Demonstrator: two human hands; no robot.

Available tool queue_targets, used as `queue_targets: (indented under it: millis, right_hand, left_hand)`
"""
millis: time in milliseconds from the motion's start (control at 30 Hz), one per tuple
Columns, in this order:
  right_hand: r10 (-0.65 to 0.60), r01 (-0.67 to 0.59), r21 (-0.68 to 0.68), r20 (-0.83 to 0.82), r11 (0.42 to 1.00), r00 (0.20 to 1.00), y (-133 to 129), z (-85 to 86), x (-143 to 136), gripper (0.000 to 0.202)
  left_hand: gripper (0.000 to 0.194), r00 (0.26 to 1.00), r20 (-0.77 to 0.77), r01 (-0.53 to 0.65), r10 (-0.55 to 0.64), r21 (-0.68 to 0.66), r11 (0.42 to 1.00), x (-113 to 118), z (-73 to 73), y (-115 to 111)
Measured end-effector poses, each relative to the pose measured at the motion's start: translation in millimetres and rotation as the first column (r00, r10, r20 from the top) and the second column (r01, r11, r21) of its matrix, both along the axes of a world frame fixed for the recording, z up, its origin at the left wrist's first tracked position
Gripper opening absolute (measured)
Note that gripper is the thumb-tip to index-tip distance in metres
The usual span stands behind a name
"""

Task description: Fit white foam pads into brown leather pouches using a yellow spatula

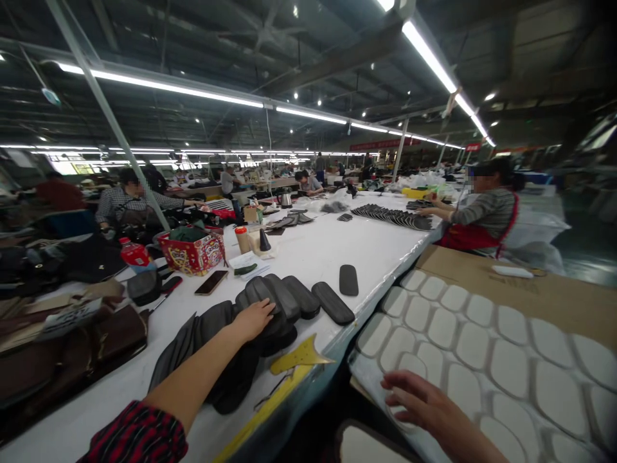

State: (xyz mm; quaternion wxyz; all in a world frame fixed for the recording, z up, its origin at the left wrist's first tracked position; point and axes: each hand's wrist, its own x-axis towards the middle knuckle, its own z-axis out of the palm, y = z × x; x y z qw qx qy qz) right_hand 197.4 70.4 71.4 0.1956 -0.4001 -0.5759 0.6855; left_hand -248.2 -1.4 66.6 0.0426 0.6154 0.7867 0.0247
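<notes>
My left hand (253, 319) lies on a pile of dark, rounded-oval pieces (301, 297), fingers stretched over the top ones. Two more dark pieces rest apart at the pile's far right end, a tilted one (333, 303) and an upright one (348, 280). Over the near edge of a board of pale oval pieces (475, 347), my right hand (419, 399) hovers with fingers apart and nothing in them. Those pale pieces lie in rows, each with a greyish rim. Another pale piece (371, 444) shows at the bottom edge, partly cut off.
A yellow pointed piece (301, 355) lies at the table's near edge. Left of the pile are a phone (211, 282), a red patterned box (193, 249) and brown bags (116, 341). A co-worker in a red apron (482, 209) sits far right, by a row of dark pieces (393, 217).
</notes>
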Motion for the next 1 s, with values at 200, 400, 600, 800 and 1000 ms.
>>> queue_targets:
  millis: [200, 400, 600, 800, 1000]
  right_hand:
    - [0.226, -0.246, 0.194, 0.122, 0.950, 0.967, 21.3, -15.5, -148.9, 0.053]
    - [0.056, -0.191, 0.656, 0.220, 0.730, 0.974, 32.5, -34.7, -267.7, 0.068]
    - [0.139, -0.308, 0.619, 0.306, 0.722, 0.942, 1.8, -38.7, -308.9, 0.070]
    - [0.172, -0.378, 0.638, 0.362, 0.671, 0.916, -18.7, -41.7, -310.4, 0.067]
    - [0.113, -0.323, 0.606, 0.358, 0.727, 0.927, -12.6, -45.3, -318.8, 0.069]
  left_hand:
    - [0.041, 0.999, 0.020, 0.030, -0.029, -0.048, 0.998, -3.1, 4.7, -11.5]
    - [0.043, 0.997, -0.003, -0.077, 0.077, -0.015, 0.997, -1.3, -1.6, -17.5]
    - [0.042, 0.983, -0.008, -0.184, 0.184, 0.016, 0.983, 3.9, -5.7, -39.5]
    - [0.043, 0.977, 0.037, -0.213, 0.212, 0.045, 0.976, 10.2, -13.1, -75.7]
    - [0.040, 0.901, 0.348, -0.356, 0.258, 0.258, 0.898, 7.2, -9.3, -88.2]
